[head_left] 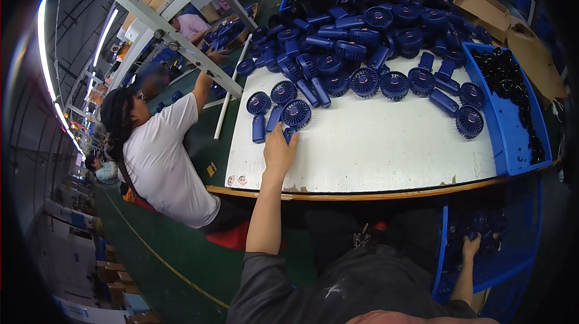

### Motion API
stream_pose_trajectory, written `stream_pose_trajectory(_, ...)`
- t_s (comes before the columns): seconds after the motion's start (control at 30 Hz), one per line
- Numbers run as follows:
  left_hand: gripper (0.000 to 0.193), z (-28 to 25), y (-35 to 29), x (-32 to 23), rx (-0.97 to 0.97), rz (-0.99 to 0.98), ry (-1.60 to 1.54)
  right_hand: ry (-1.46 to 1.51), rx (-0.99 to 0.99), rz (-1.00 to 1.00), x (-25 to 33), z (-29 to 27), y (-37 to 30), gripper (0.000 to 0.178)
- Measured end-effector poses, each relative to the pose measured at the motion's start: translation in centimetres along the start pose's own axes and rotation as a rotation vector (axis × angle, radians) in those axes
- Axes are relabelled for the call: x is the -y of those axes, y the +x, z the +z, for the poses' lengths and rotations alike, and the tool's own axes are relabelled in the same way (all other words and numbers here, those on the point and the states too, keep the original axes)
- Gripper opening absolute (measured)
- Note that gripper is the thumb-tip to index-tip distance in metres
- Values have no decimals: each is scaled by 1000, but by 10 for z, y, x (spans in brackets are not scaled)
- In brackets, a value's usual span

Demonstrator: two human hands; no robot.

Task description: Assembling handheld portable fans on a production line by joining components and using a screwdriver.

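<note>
At the left part of the white tabletop, my left hand (280,152) is closed on the handle of a dark blue handheld fan (296,113). Two similar fans (259,103) lie right beside it, their round grilles facing up. Low on the right, my right hand (471,246) reaches into a blue crate (512,257) below table height. Its fingers are bent around something dark among the dark blue pieces (480,221) there; shadow hides what they grip.
A big heap of blue fans (362,31) covers the table's far side. A blue bin (512,143) of small black parts stands at the right edge, near open cardboard boxes (482,13). A metal frame (175,44) and a seated co-worker (163,155) are at left.
</note>
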State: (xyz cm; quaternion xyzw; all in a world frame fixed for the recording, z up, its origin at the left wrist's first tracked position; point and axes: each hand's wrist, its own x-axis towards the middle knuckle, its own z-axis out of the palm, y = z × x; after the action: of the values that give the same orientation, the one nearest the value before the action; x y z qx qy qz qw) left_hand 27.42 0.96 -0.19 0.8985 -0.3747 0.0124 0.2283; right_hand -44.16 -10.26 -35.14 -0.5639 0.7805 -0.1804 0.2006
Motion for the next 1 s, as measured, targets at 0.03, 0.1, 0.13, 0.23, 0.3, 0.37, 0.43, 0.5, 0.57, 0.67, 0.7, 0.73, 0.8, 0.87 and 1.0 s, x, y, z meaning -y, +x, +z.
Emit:
stream_pose_trajectory(0.03,65,-2,3,-4,59,-51,-3,-17,5,-2,-2,0,2,64)
stream_pose_trajectory(0.1,68,1,10,0,56,-55,1,-47,25,-15,3,0,8,61)
stream_pose_trajectory(0.13,70,4,14,4,53,-58,4,1,58,-14,6,0,12,57)
stream_pose_trajectory(0.23,65,25,22,26,-125,122,-160,191,125,-43,11,-4,24,44)
stream_pose_trajectory(0.3,58,10,-2,7,-68,49,-452,372,150,-117,66,-24,6,35)
stream_pose_trajectory(0.37,42,1,-33,-23,77,-87,-876,430,253,-192,164,-69,-35,29)
stream_pose_trajectory(0.43,38,19,-79,-49,153,-267,-1218,598,422,-280,243,-87,-79,31)
stream_pose_trajectory(0.5,43,36,-129,-88,289,-218,-1592,731,641,-390,310,-96,-122,34)
stream_pose_trajectory(0.57,49,57,-166,-120,357,-158,-1772,898,957,-445,354,-99,-159,49)
stream_pose_trajectory(0.67,52,66,-179,-147,240,-135,-1550,884,989,-549,385,-87,-189,47)
stream_pose_trajectory(0.7,51,68,-174,-152,250,-96,-1440,754,957,-546,389,-88,-192,45)
stream_pose_trajectory(0.73,49,72,-165,-152,418,-279,-1643,703,795,-729,399,-90,-196,43)
stream_pose_trajectory(0.8,49,71,-150,-149,946,-729,-1823,578,577,-1071,412,-96,-194,39)
stream_pose_trajectory(0.87,66,67,-150,-142,1078,-548,-1822,393,574,-1259,427,-108,-185,36)
stream_pose_trajectory(1.0,94,58,-163,-173,1251,20,-1997,108,877,-1347,458,-165,-129,41)
